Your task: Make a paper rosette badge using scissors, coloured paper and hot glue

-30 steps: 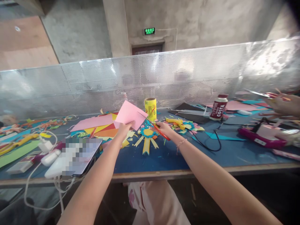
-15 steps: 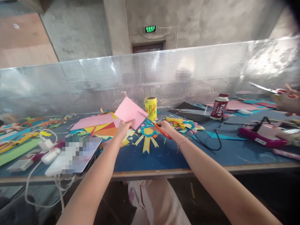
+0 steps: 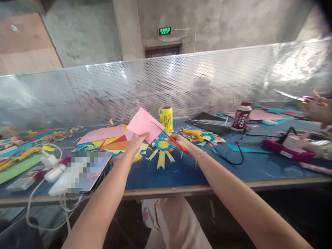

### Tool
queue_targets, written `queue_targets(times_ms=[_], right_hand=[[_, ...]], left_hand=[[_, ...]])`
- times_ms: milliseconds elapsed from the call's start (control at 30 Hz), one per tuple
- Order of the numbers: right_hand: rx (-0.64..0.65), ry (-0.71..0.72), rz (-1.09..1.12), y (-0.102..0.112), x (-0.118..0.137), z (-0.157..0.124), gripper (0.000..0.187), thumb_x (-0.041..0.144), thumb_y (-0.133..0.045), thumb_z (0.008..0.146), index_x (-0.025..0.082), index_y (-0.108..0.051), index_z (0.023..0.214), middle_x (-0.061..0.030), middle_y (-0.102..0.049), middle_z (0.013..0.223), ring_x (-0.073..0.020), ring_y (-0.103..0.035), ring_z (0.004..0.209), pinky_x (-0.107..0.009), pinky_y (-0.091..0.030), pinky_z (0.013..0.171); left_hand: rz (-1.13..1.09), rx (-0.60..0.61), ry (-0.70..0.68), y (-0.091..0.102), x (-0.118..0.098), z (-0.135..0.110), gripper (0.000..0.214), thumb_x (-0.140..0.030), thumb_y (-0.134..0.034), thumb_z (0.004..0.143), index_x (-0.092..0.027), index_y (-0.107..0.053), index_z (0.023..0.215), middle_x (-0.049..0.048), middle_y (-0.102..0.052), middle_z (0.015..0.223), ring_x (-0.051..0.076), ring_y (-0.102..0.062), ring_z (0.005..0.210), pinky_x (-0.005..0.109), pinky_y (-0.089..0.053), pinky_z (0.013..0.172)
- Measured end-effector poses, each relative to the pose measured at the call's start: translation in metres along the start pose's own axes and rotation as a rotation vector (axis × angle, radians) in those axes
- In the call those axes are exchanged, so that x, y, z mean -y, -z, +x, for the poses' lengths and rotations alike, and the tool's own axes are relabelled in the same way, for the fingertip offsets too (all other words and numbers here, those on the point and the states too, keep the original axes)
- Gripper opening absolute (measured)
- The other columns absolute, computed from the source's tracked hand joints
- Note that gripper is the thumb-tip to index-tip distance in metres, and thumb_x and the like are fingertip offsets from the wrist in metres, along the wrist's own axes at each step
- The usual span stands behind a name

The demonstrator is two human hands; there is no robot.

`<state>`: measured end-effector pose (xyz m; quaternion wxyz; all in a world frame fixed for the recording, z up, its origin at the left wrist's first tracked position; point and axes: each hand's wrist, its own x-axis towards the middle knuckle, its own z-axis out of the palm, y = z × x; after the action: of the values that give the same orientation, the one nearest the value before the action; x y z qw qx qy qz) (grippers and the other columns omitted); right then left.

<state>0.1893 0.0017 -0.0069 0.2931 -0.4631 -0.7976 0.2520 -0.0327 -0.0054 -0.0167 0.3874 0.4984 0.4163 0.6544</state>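
Observation:
My left hand [image 3: 137,141] pinches the lower corner of a pink paper sheet [image 3: 144,123] and holds it up over the blue table [image 3: 197,171]. My right hand [image 3: 183,142] grips red-handled scissors [image 3: 173,139], whose blades point up-left and meet the sheet's right edge. Below the hands lies a blue and yellow paper rosette [image 3: 162,149] with yellow ribbons. A stack of pink, yellow and orange sheets [image 3: 109,137] lies left of the held paper.
A yellow tape roll [image 3: 166,118] stands behind the hands, a brown bottle [image 3: 241,116] further right. A black cable [image 3: 233,155] loops over the table. A phone [image 3: 85,171] and white chargers [image 3: 53,169] lie left. Another person's hand [image 3: 315,109] holds scissors at the far right.
The scissors have edged slightly along the pink sheet's right edge. The other person's hand at the right has lifted and moved a little.

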Motion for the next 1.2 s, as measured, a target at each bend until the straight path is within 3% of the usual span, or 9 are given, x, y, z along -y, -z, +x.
queue_targets(times_ms=[233,467,733,967,1200], right_hand=[[0.001,-0.041,-0.024,-0.001,0.002,0.000,0.049,0.065,-0.055,0.069,0.019,-0.044,0.054,0.0019,-0.041,0.051,-0.0125,-0.041,0.052,-0.028,-0.033,0.051],[-0.056,-0.050,-0.060,-0.001,0.004,-0.002,0.055,0.070,-0.054,0.065,0.019,-0.041,0.051,0.0037,-0.038,0.046,-0.0093,-0.037,0.048,-0.025,-0.028,0.046],[0.003,-0.020,-0.004,-0.003,0.006,-0.005,0.052,0.070,-0.048,0.072,0.019,-0.047,0.060,0.0022,-0.042,0.047,-0.0123,-0.043,0.046,-0.027,-0.035,0.045],[0.030,-0.003,0.122,-0.004,0.010,-0.009,0.052,0.071,-0.048,0.071,0.020,-0.044,0.060,0.0032,-0.038,0.052,-0.0114,-0.038,0.052,-0.027,-0.033,0.050],[-0.016,-0.072,-0.025,-0.003,0.009,-0.003,0.053,0.069,-0.052,0.068,0.019,-0.045,0.055,0.0023,-0.040,0.052,-0.0117,-0.040,0.055,-0.027,-0.031,0.053]], left_hand=[[-0.028,-0.002,0.039,0.000,-0.001,0.000,0.037,-0.025,-0.080,0.053,-0.012,-0.066,0.084,0.0077,-0.069,0.077,0.020,-0.065,0.072,0.032,-0.052,0.069],[-0.044,0.016,0.059,0.001,0.000,0.001,0.046,-0.030,-0.080,0.054,-0.011,-0.066,0.092,0.0092,-0.069,0.080,0.020,-0.064,0.068,0.031,-0.052,0.058],[-0.055,0.014,0.051,-0.002,-0.003,-0.003,0.047,-0.026,-0.079,0.053,-0.012,-0.065,0.095,0.0086,-0.069,0.087,0.018,-0.064,0.070,0.030,-0.052,0.062],[-0.070,0.074,0.034,-0.004,-0.004,-0.006,0.054,-0.024,-0.079,0.054,-0.014,-0.063,0.105,0.0076,-0.069,0.090,0.017,-0.064,0.070,0.030,-0.052,0.066],[-0.091,0.093,0.038,-0.001,0.000,-0.004,0.046,-0.025,-0.080,0.054,-0.014,-0.065,0.097,0.0077,-0.069,0.090,0.017,-0.064,0.073,0.031,-0.052,0.069]])
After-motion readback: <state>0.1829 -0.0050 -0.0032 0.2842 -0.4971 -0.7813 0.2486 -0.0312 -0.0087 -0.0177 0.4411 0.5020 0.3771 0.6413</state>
